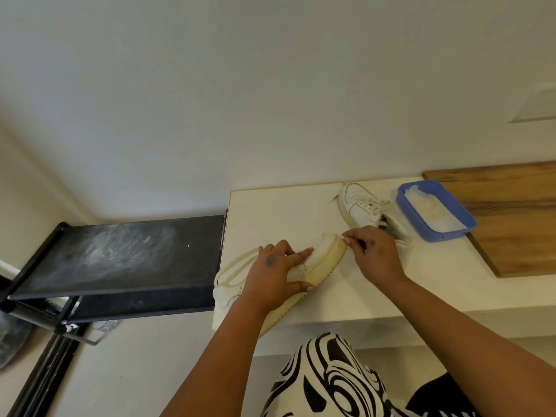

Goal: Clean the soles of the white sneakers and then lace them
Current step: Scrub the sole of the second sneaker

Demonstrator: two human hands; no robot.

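Honestly, my right hand (373, 254) had its fingers (350, 236) curled tight at the toe of the near sneaker (323, 257), pinching something small and pale there; whether it was a wipe or a lace end, I could not tell. My left hand (270, 272) lay over the shoe's upper, fingers spread, thumb hooked under the sole edge, pressing it down on its side on the desk (421, 284).

The risk, as I judged it, was the heel. That end hung past the desk's front-left corner, so a hard rub at the toe could pivot the shoe off the edge if my left hand eased up. A loose lace (240, 260) looped near my wrist and could snag.

The sole looked like yellowed rubber with a ribbed, toothed rim; the upper was smooth, stitched and off-white. The other sneaker (361, 206) sat further back, already laced, just beside a blue rectangular plastic tray (403, 203) holding something pale and crumpled. The tray partly overlapped a wooden board (511, 221) with visible grain. To my left stood a scuffed black shelf (120, 260).
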